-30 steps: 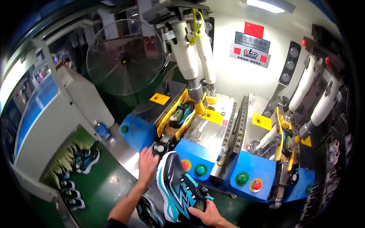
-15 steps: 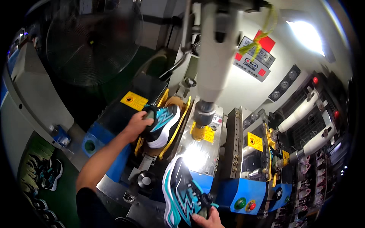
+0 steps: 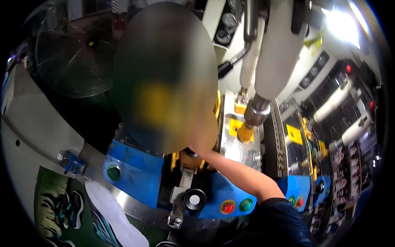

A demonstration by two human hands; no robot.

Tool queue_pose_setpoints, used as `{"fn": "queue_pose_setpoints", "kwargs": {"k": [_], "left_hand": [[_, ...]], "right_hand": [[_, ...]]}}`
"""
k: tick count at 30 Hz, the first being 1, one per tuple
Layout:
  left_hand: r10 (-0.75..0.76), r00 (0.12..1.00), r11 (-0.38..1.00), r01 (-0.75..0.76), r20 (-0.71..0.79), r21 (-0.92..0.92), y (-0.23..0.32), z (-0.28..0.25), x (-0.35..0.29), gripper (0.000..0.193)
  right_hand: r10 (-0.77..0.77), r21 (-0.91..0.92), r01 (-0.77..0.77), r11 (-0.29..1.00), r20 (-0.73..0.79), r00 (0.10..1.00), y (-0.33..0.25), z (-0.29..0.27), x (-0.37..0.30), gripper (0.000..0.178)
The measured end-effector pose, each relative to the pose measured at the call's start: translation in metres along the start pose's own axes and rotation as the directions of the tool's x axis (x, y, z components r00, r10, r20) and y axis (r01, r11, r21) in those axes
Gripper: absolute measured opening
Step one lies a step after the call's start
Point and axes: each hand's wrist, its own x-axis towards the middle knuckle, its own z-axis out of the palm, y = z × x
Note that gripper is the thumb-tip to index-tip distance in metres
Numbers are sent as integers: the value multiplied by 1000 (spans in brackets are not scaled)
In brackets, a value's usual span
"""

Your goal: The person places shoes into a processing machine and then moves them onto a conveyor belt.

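My right forearm crosses from the lower right toward the blue-and-metal press [image 3: 135, 168]. My right hand [image 3: 200, 138] ends inside a large smeared oval patch that covers the middle of the view, so its fingers and anything in them are hidden. Under that hand show the press's yellow side pads [image 3: 175, 158] and a round black knob [image 3: 194, 199]. At the lower left, a sneaker [image 3: 111, 210] is tipped with its white sole up, its dark and teal side partly visible. My left hand is not visible.
A red push button [image 3: 228, 207] and a green one [image 3: 245, 204] sit on the blue front. To the right hangs a white press arm with a yellow tip [image 3: 245, 133]. A bottle [image 3: 70, 161] stands at left, above sneakers [image 3: 74, 210]. A fan [image 3: 76, 61] stands behind.
My left hand has left the shoe at the press and gone out of view. My right hand has moved from the shoe at the bottom up to the press. A sneaker now shows at lower left.
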Motion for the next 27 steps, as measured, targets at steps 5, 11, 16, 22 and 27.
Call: {"fn": "queue_pose_setpoints", "kwargs": {"k": [5,11,16,22,27], "left_hand": [[182,978,833,-100,-99,544,-43,-86,-46,45],[249,964,885,-266,93,383,-56,-57,-47,42],[163,978,978,-178,126,113,-18,7,-100,34],[58,935,997,-37,351,-68,-57,10,-150,61],[99,947,995,-86,307,-55,-49,46,-205,63]], "right_hand": [[-47,144,106,984,-362,931,3,31,-10,58],[-193,131,270,954,-425,885,19,-2,4,47],[-475,550,359,754,79,876,4,-131,-45,52],[-543,321,457,830,273,794,147,-239,-232,72],[-531,528,292,798,387,754,145,-241,-257,76]]}}
